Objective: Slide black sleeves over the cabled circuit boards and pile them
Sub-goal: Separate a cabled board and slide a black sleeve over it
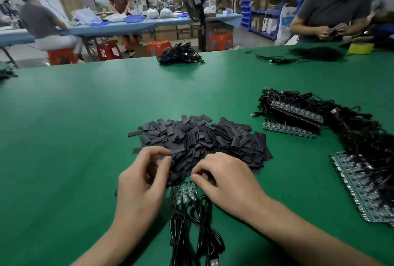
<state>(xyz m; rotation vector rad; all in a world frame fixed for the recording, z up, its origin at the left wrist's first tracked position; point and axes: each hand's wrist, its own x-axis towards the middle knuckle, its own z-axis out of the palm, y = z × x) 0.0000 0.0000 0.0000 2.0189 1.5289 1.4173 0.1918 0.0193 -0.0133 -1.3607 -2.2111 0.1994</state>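
A wide heap of flat black sleeves (pixel 202 142) lies on the green table (pixel 64 137) in front of me. At its near edge lies a small group of circuit boards (pixel 183 193), their black cables (pixel 193 229) running back toward me. My left hand (pixel 142 182) is curled at the heap's left near edge and pinches a black sleeve between thumb and fingers. My right hand (pixel 226 182) is curled at the heap's near edge, just right of the boards. Its fingertips press down there, and what they hold is hidden.
Bundled cabled boards (pixel 296 116) and joined board panels (pixel 362 191) lie at the right. A black pile of cabled pieces (pixel 181 55) sits at the far edge. Another person (pixel 332 13) works at the far right, near a yellow tape roll (pixel 360 48).
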